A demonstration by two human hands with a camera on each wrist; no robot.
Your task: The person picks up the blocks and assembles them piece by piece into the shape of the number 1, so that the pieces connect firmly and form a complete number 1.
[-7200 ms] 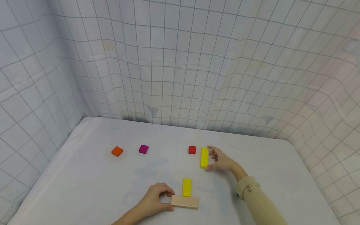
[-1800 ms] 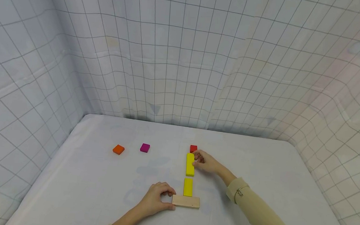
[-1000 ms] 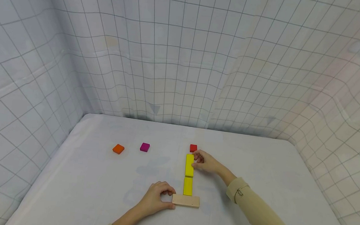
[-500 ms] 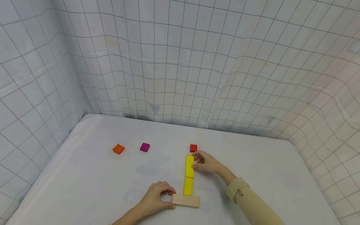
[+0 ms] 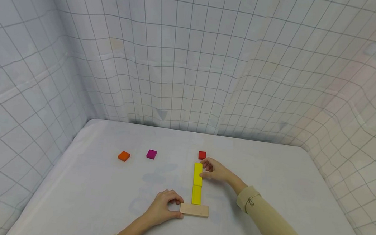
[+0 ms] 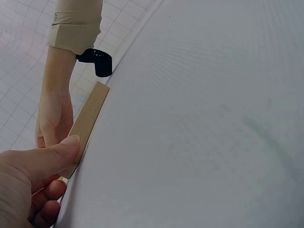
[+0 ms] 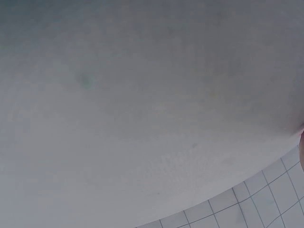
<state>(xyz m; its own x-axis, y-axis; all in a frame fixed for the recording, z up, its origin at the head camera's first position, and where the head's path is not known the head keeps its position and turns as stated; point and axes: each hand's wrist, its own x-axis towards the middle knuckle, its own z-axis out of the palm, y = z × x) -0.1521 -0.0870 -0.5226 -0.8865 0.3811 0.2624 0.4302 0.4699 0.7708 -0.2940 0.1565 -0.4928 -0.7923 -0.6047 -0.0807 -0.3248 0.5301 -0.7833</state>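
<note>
My right hand (image 5: 215, 170) pinches the far yellow block (image 5: 198, 174) by its side, and it now sits butted end to end against the near yellow block (image 5: 196, 195), the gap closed. My left hand (image 5: 163, 207) grips the end of the wooden block (image 5: 194, 210), bracing the base. The column reads straight; the red block (image 5: 202, 155) waits just beyond.

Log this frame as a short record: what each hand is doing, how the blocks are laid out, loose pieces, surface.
left hand: holds the left end of the wooden block
right hand: fingers on the far yellow block
layout: near yellow block meets the wooden block, forming a T; far yellow block in line beyond it
loose pieces: red square, magenta square, orange square
surface: white table, gridded cloth walls
</note>
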